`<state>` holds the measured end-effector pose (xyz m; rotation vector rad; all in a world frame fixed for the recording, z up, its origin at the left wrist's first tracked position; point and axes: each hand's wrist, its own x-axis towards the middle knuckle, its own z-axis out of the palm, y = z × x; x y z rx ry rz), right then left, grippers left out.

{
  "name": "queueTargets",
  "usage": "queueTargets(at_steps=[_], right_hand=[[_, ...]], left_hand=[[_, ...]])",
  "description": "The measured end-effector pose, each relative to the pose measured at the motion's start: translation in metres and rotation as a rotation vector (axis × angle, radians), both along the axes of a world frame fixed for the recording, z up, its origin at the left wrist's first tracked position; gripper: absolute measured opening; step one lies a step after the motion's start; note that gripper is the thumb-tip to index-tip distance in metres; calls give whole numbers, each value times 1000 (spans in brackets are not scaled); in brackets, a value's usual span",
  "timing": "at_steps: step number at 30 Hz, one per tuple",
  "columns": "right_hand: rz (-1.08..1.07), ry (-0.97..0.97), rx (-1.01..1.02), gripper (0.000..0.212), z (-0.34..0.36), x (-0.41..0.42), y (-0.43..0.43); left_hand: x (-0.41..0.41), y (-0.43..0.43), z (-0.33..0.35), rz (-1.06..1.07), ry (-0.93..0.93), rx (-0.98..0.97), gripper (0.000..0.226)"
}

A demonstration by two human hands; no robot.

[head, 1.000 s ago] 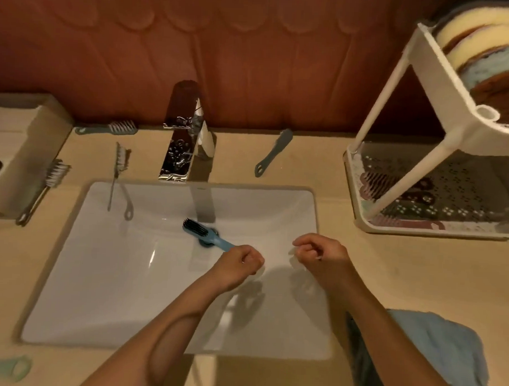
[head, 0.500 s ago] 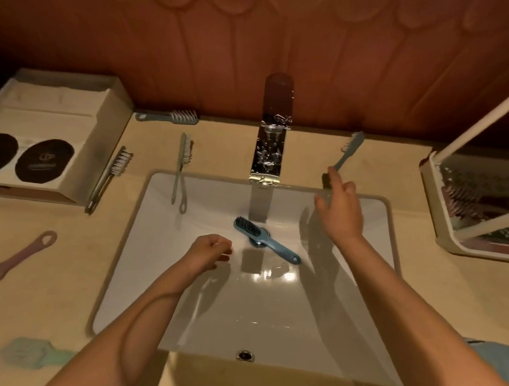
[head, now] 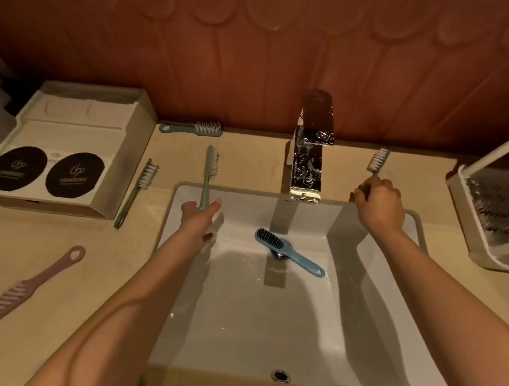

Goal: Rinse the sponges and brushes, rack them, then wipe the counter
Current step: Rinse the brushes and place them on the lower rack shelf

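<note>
1. The white sink (head: 358, 326) takes up most of the view, sunk into the beige table (head: 56, 287), with the chrome faucet (head: 309, 163) at its back edge. A white rack (head: 465, 229) peeks in at the right.
2. A blue brush (head: 286, 250) lies in the basin over the drain, long axis diagonal, dark bristles up, head pointing up-left and handle down-right. Half a second ago it was in pretty much the same spot.
3. A pink brush (head: 33, 283) lies on the table at far left, loop end up-right.
4. The left hand (head: 199, 219) was a loose fist over the basin before; now it's at the sink's back-left rim, thumb and fingers (head: 189, 206) spread around the handle of the green brush (head: 208, 174), which runs nearly straight away, head far.
5. The right hand (head: 378, 204) was reaching before; now its fingers are curled shut on the handle of the white-bristled brush (head: 378, 162) right of the faucet, head pointing up-right.
</note>
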<state>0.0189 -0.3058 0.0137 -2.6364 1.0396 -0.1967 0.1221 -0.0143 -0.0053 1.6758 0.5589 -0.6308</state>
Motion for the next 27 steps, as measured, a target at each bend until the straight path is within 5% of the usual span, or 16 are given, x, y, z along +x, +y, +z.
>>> queueTargets(at_steps=[8, 13, 27], right_hand=[[-97, -352, 364, 17, 22, -35, 14], [-207, -554, 700, 25, 31, -70, 42], [-163, -474, 973, 25, 22, -182, 92]], left_hand=[[3, -13, 18, -53, -62, -99, 9], [-21, -3, 41, -53, 115, -506, 18], [-141, 22, 43, -103, 277, -520, 33]])
